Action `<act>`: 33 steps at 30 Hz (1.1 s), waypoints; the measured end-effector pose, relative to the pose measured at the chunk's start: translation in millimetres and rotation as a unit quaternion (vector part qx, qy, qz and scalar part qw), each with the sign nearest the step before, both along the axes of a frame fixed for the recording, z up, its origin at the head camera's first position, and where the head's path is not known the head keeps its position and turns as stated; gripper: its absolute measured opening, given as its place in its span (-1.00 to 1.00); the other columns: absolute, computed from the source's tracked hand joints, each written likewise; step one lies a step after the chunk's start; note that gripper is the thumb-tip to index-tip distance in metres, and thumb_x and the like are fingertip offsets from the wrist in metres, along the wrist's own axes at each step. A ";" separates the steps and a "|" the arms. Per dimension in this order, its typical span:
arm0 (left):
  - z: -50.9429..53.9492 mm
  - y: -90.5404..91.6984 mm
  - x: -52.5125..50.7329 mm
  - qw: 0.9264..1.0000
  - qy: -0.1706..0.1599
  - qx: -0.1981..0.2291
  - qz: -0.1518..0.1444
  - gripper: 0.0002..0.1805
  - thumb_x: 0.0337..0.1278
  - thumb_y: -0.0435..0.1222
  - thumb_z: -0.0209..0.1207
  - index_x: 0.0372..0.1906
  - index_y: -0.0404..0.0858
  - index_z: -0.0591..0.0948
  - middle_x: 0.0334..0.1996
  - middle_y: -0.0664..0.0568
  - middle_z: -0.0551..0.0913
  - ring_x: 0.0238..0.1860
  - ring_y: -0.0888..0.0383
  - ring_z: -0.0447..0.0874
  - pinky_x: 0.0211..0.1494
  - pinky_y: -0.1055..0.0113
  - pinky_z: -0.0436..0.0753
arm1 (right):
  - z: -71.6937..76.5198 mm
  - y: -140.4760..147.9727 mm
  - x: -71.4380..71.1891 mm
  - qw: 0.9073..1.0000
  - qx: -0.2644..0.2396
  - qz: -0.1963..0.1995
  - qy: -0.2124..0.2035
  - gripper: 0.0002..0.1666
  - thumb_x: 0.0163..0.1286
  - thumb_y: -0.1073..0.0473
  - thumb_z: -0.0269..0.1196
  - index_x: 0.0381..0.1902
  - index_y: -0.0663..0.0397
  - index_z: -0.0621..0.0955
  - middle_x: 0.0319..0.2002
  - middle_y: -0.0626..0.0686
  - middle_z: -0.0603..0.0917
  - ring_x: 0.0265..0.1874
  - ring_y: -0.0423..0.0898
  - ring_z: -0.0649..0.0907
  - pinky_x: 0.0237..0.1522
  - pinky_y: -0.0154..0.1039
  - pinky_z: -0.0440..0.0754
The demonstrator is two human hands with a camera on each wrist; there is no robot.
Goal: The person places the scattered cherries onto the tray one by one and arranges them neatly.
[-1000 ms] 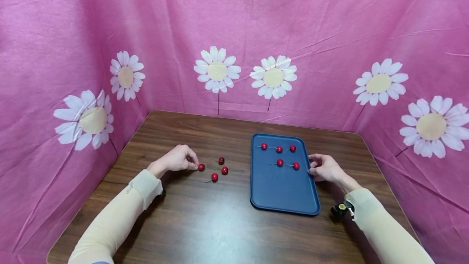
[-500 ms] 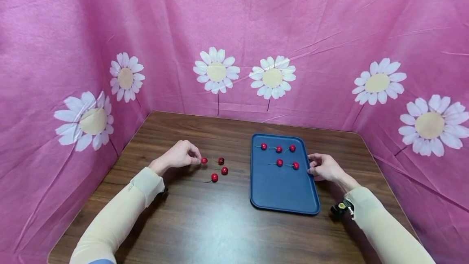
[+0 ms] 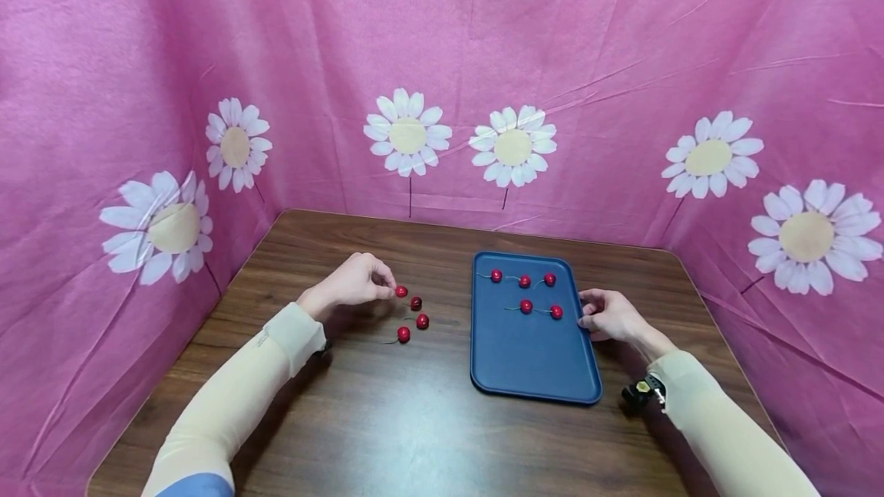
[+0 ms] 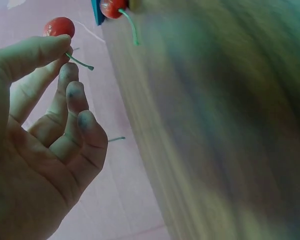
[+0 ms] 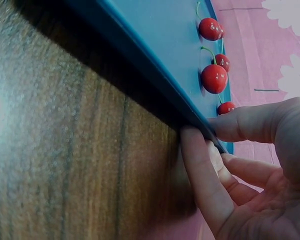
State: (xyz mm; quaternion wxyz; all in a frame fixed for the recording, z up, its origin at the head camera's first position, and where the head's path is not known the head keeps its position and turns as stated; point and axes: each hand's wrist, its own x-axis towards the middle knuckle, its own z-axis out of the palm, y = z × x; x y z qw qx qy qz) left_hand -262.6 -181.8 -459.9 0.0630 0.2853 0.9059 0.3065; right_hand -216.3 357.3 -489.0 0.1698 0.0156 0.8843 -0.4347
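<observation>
Between thumb and finger my left hand [image 3: 355, 280] pinches a red cherry [image 4: 60, 27] by its green stem, lifted above the table. Three more cherries lie on the wood close by: one dark red [image 3: 416, 303] just beneath the held one, another [image 3: 423, 321] a little nearer me, and the third [image 3: 404, 334] nearest. My right hand [image 3: 613, 316] grips the right rim of a blue tray [image 3: 535, 366], with the thumb over the edge and fingers beneath or against its outside. Several cherries sit in two rows in the tray's far half, stems pointing left, among them one [image 5: 214, 79] near the right thumb.
The brown wooden table [image 3: 387, 420] carries everything. A pink curtain [image 3: 456, 44] printed with white daisies hangs along its back and both sides. A dark strapped device [image 3: 642, 391] is worn at the right wrist.
My left hand has lifted the cherry off the table and carried it to the right and away from me, over the loose cherries. The right hand stays on the tray rim.
</observation>
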 end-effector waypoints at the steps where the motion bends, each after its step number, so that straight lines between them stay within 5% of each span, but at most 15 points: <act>1: 1.9 2.5 -0.4 1.000 0.001 0.003 -0.002 -0.94 0.27 -0.29 0.48 -0.29 -0.08 0.92 -0.40 0.23 0.87 -0.33 0.31 0.64 -0.13 0.33 0.62 | 0.3 -0.3 0.0 1.000 0.000 -0.001 -0.001 -0.21 0.50 0.43 0.35 0.59 0.51 0.36 -0.16 0.10 0.60 -0.20 -0.08 0.70 -0.08 0.02 0.93; 16: 19.4 40.5 -4.1 0.999 -0.004 0.014 -0.036 -0.91 0.36 -0.29 0.44 -0.25 -0.05 0.91 -0.37 0.19 0.88 -0.37 0.27 0.60 -0.24 0.35 0.59 | 1.9 -2.3 1.4 1.000 -0.007 0.004 0.002 -0.22 0.48 0.46 0.35 0.58 0.53 0.36 -0.17 0.09 0.59 -0.22 -0.07 0.70 -0.11 0.03 0.93; 33: 23.3 91.7 -2.0 0.998 0.016 0.012 -0.063 -0.93 0.40 -0.25 0.46 -0.20 -0.09 0.92 -0.34 0.15 0.88 -0.35 0.26 0.64 -0.21 0.36 0.65 | 0.0 -3.2 0.5 1.000 -0.006 0.001 0.002 -0.22 0.47 0.47 0.34 0.57 0.54 0.36 -0.18 0.08 0.59 -0.26 -0.09 0.71 -0.13 0.02 0.93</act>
